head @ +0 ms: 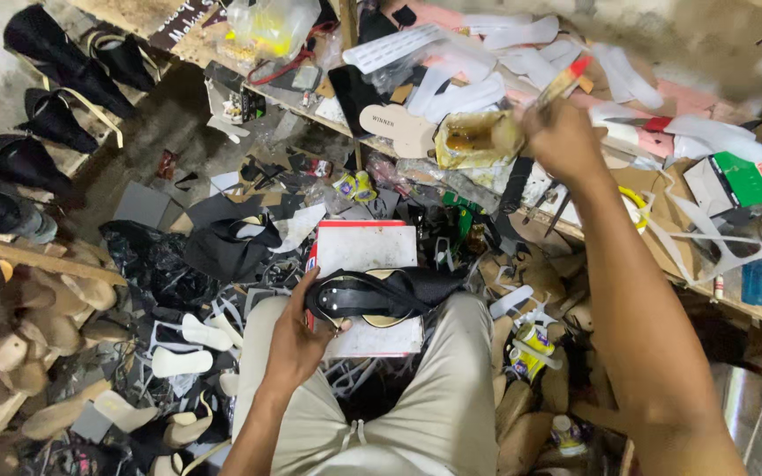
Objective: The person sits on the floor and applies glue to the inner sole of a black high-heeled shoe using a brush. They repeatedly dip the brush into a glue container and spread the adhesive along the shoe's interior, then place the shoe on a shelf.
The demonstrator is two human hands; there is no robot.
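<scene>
Steadying black sandal (381, 295) on lap, left hand (297, 339) grip grasping it, right hand (562, 137) outstretched, clenching brush (562, 84).

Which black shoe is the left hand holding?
The black sandal lying on the white board across the lap, under the left hand; the other black shoes sit on the left rack.

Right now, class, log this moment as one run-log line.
left hand: steadies black sandal on white board on lap | right hand: holds brush by glue tin | surroundings: cluttered workbench, scattered soles
</scene>
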